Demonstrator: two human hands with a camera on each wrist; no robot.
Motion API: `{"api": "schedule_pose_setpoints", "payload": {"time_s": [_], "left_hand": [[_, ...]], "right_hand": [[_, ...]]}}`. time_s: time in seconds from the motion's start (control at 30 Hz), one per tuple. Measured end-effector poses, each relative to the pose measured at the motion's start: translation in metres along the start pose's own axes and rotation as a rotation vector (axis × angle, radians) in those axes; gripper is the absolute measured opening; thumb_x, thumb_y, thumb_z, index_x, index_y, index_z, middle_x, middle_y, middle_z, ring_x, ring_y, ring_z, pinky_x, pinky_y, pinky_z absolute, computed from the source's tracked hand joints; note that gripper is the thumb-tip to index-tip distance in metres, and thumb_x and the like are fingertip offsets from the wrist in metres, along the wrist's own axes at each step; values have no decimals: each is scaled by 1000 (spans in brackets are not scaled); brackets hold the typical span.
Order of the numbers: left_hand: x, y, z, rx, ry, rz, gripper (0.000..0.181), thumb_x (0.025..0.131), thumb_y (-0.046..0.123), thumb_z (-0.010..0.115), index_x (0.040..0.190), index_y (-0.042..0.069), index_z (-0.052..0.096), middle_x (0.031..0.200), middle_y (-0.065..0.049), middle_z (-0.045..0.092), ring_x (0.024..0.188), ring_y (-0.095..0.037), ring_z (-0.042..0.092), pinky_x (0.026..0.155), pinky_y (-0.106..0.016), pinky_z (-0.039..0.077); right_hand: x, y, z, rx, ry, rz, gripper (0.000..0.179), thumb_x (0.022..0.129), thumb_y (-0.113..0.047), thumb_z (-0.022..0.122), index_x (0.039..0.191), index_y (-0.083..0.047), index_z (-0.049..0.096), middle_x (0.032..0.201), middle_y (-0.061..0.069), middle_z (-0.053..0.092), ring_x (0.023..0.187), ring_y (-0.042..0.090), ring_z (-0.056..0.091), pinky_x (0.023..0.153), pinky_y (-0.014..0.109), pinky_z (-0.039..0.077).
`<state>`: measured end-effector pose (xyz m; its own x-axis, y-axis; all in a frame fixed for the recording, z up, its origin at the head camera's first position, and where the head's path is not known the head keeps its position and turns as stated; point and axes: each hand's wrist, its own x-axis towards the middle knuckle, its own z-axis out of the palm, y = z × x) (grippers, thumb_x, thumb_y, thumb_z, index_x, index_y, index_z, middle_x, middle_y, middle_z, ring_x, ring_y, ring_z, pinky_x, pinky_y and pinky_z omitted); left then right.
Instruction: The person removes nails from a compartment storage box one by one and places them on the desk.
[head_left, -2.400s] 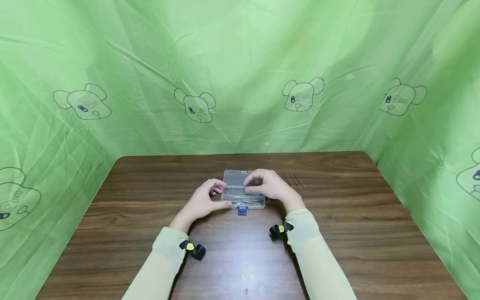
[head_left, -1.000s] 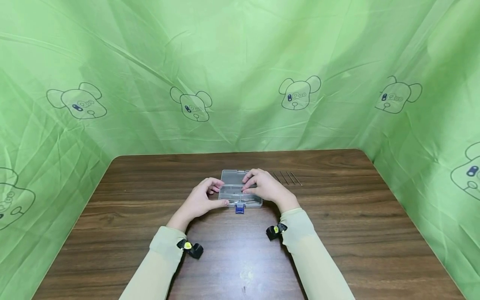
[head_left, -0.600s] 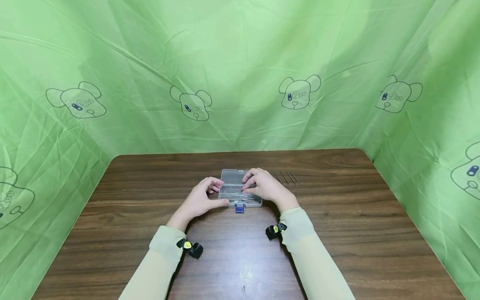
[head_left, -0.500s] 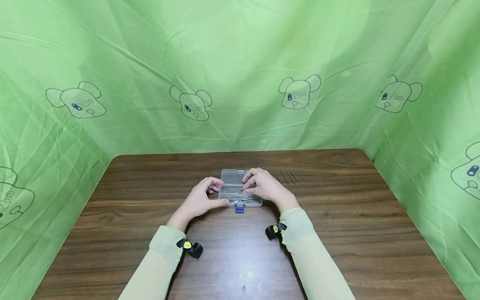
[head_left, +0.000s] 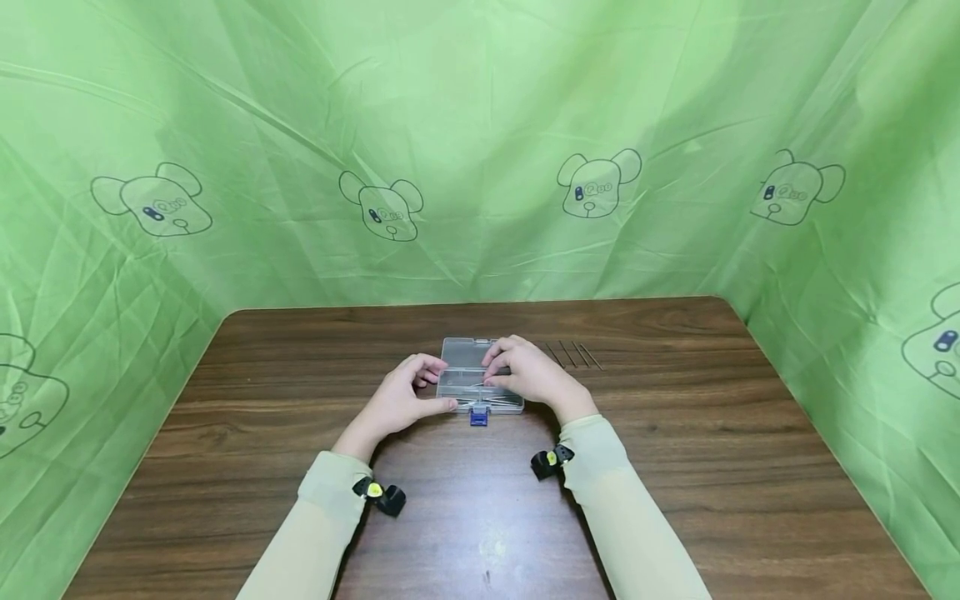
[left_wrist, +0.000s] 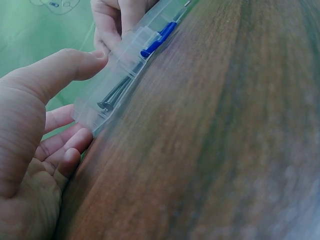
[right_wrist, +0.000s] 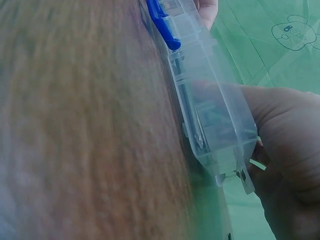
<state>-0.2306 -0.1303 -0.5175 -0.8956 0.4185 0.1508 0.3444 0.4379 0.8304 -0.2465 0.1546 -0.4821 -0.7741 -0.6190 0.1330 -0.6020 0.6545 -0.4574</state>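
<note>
Centrally in the head view, an open clear plastic compartment box [head_left: 457,379] sits on a brown wood-grain table [head_left: 480,517], beyond its middle. The box's transparent lid [head_left: 461,352] lies folded back, on the side away from the person, and a blue latch [head_left: 478,416] projects from the front edge. The left hand [head_left: 408,396] holds the box's left end, thumb at the front corner and fingers toward the back. The right hand [head_left: 532,375] reaches over the box from the right, its thumb and forefinger almost together at the middle compartment. A slim metallic nail [head_left: 477,384] shows just beside those fingertips; whether they pinch it, I cannot tell. More nails [head_left: 502,401] lie lengthwise in the front compartment. To the right of the box, four thin dark nails [head_left: 581,355] rest on the table in a slanted row. Pale sleeves [head_left: 303,533] cover both arms, and green cloth [head_left: 480,125] printed with cartoon animal heads surrounds the table.

From the left wrist, round nail heads [left_wrist: 106,105] are visible through the clear plastic, and the left fingers touch the box's end.

From the right wrist, the right thumb shows blurrily through the box's clear wall.
</note>
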Motion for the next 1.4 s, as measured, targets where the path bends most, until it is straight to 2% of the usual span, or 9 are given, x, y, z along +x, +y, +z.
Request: {"api": "schedule_pose_setpoints", "payload": {"time_s": [0.2, 0.4, 0.67, 0.9, 1.2, 1.4], "left_hand": [[0, 1, 0, 1, -1, -2, 62, 81, 30, 100, 132, 11, 69, 122, -6, 71, 111, -23, 67, 99, -46, 53], [-1, 2, -1, 6, -3, -5, 63, 81, 31, 100, 132, 11, 69, 123, -6, 70, 111, -23, 67, 99, -46, 53], [-1, 2, 0, 7, -2, 3, 63, 82, 31, 100, 133, 12, 69, 123, -6, 71, 112, -23, 67, 100, -46, 53], [-2, 2, -1, 7, 2, 9, 61, 82, 33, 99, 132, 12, 69, 123, -7, 71, 111, -23, 67, 99, -46, 53], [-2, 1, -1, 23, -4, -20, 62, 82, 33, 100, 132, 14, 69, 123, -3, 70, 111, -20, 66, 99, -41, 53], [-1, -1, 0, 23, -6, -22, 62, 81, 32, 100, 132, 15, 69, 123, -1, 69, 111, -18, 66, 99, -39, 53]], "right_hand": [[-1, 1, -1, 19, 17, -20, 6, 98, -19, 84, 96, -13, 86, 120, 2, 73, 123, 28, 63, 115, 51, 45], [-2, 1, -4, 52, -1, -1, 7, 98, -19, 84, 96, -13, 85, 121, 3, 73, 124, 27, 64, 116, 52, 45], [-4, 4, -9, 172, 12, 60, 6, 100, -20, 83, 97, -15, 82, 121, 0, 73, 123, 24, 67, 114, 45, 50], [-8, 2, -16, 237, 40, 38, 4, 102, -16, 79, 103, -12, 80, 122, 3, 74, 120, 25, 68, 112, 47, 51], [-12, 6, -22, 262, 111, 34, 4, 102, -17, 78, 103, -13, 80, 116, -1, 76, 113, 21, 70, 101, 45, 56], [-24, 14, -37, 275, 202, 100, 6, 100, -16, 79, 104, -12, 80, 114, 1, 77, 108, 26, 71, 93, 48, 57]]}}
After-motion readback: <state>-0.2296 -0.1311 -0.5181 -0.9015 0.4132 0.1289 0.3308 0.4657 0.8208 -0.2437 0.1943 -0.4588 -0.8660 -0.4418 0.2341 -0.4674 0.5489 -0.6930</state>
